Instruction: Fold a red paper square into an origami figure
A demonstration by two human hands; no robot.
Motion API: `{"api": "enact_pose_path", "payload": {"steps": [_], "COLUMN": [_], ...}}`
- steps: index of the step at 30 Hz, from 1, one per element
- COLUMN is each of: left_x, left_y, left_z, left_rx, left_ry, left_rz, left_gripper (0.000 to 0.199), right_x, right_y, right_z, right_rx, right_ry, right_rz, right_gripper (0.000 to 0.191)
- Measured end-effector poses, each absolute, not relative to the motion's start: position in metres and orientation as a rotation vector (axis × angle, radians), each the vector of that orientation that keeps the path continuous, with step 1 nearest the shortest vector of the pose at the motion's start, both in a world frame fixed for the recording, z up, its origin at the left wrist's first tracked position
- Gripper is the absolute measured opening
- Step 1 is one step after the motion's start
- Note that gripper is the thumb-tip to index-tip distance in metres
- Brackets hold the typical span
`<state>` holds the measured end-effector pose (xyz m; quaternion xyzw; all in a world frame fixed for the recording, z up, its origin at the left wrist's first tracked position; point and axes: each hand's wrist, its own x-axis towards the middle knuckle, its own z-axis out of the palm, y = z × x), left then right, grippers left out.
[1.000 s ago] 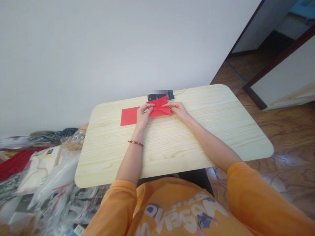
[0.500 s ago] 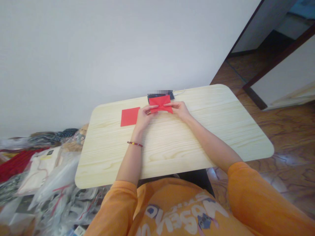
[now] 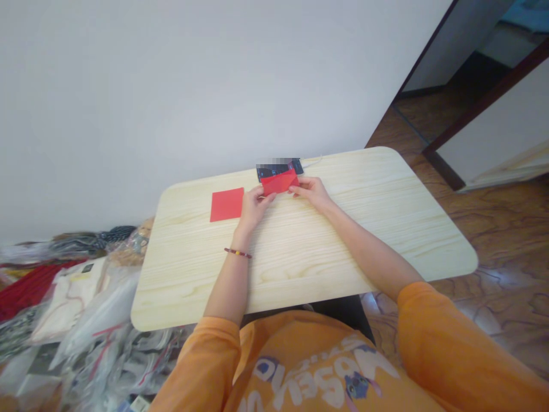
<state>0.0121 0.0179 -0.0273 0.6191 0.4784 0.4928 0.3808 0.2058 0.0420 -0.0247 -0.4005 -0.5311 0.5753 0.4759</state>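
Note:
A folded piece of red paper [image 3: 278,182] is held up between my two hands, above the far middle part of the table. My left hand [image 3: 255,205] grips its left end, thumb towards me. At the opposite end, the thumb and fingers of my right hand [image 3: 314,191] pinch the paper's right corner. Flat on the table, just left of my left hand, lies a stack or sheet of square red paper [image 3: 226,205]. Behind the held paper, a phone [image 3: 265,171] is partly covered from sight.
The pale wooden table [image 3: 309,246] has rounded corners and stands against a white wall [image 3: 193,86]. A white cable [image 3: 313,162] runs from the phone. Bagged clothes [image 3: 86,303] are heaped on the left, and wooden floor [image 3: 506,240] shows on the right.
The paper has turned from a pinched, open shape to a flatter folded strip. My fingers have shifted from pressing its middle to holding its ends.

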Motion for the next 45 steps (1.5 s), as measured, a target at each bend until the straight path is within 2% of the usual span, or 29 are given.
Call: {"api": "enact_pose_path", "payload": {"steps": [9,16,30,39,45], "left_x": [0.013,0.012,0.013,0.015,0.016], "left_y": [0.016,0.012,0.011,0.006,0.008], "left_z": [-0.026,-0.016,-0.017,-0.013,-0.013], "left_rx": [1.565,1.747,1.905,2.025,2.115], "left_ry": [1.216,1.162,1.294,1.365,1.416], "left_rz": [1.169,1.087,1.102,1.128,1.134], "left_gripper": [0.021,0.021,0.037,0.039,0.032], "right_x": [0.206,0.208,0.207,0.206,0.205], "right_y": [0.042,0.04,0.039,0.039,0.038], "right_z": [-0.024,-0.024,-0.025,-0.029,-0.029], "right_rx": [-0.984,-0.957,-0.966,-0.944,-0.964], "right_ry": [-1.307,-1.422,-1.529,-1.597,-1.635], "right_rz": [1.421,1.366,1.258,1.185,1.137], "right_gripper": [0.028,0.012,0.02,0.024,0.025]}}
